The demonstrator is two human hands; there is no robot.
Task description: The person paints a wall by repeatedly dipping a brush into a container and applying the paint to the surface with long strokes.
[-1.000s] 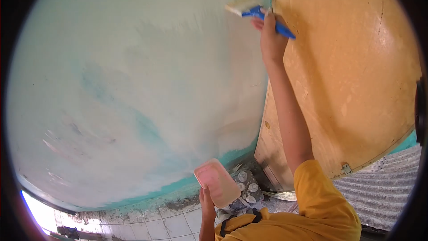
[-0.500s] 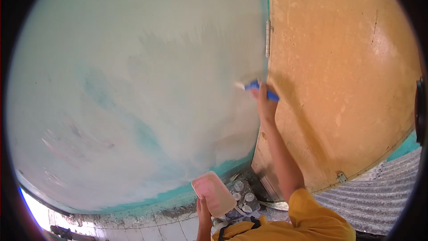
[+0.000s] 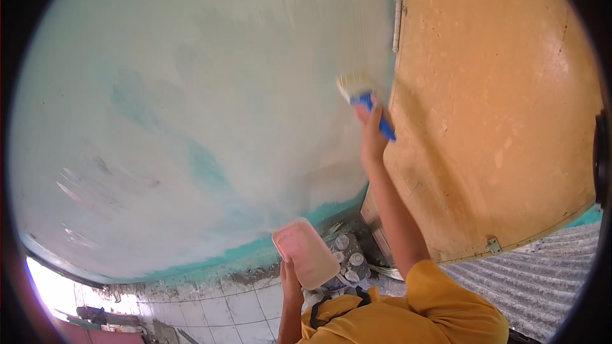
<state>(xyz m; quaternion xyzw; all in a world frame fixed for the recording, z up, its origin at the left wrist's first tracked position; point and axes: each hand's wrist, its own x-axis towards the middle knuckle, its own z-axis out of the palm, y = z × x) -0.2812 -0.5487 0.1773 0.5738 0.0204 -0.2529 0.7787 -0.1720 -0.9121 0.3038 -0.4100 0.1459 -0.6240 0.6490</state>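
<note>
My right hand (image 3: 373, 129) is closed round the blue handle of a wide paintbrush (image 3: 362, 98), whose pale bristles point up and left against the wall (image 3: 255, 102). The wall carries a whitish coat with turquoise patches showing through. Low in the view, my left hand (image 3: 291, 280) grips the left edge of a shallow pink tray (image 3: 306, 251), tilted so that its pink inside shows.
An orange door (image 3: 491, 108) with a hinge (image 3: 397, 24) stands right of the wall. Below are several plastic containers (image 3: 356, 259), white tiles (image 3: 236, 309) and corrugated sheeting (image 3: 535, 286). Assorted objects (image 3: 95, 315) lie at the lower left.
The brush has moved up and its bristles have turned from pointing left to pointing upward. The whole scene has shifted slightly, and the tray sits a little higher in view.
</note>
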